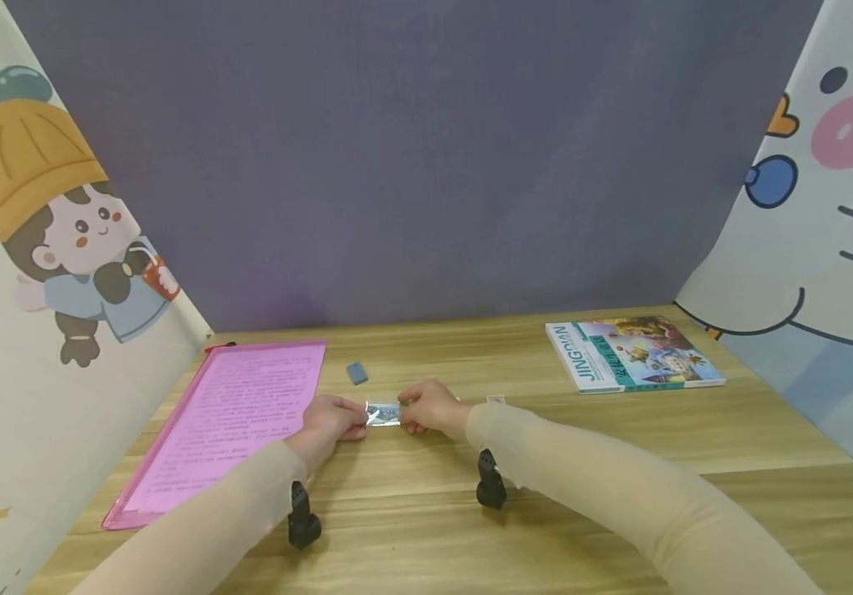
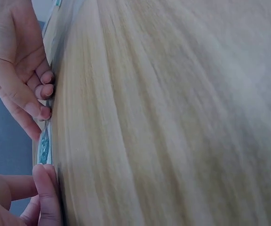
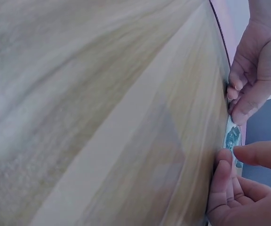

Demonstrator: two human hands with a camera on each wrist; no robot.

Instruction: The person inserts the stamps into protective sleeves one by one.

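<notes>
A small, shiny, clear packet [image 1: 383,414] with something blue-green in it lies between my two hands, just at the table's surface. My left hand [image 1: 327,423] pinches its left end between thumb and fingers. At the opposite end, my right hand [image 1: 432,405] grips the packet with thumb and index finger. Close up in the left wrist view, the packet [image 2: 43,148] spans the gap between both sets of fingertips. The right wrist view shows the packet [image 3: 232,137] with its printed or coloured middle, its ends covered by fingers.
A small grey-blue block [image 1: 356,373] lies behind the packet. To the left is a pink folder [image 1: 248,430] with printed text, a red pen [image 1: 220,347] at its top. A small white piece [image 1: 496,399] lies beside my right wrist. A book [image 1: 635,354] lies back right.
</notes>
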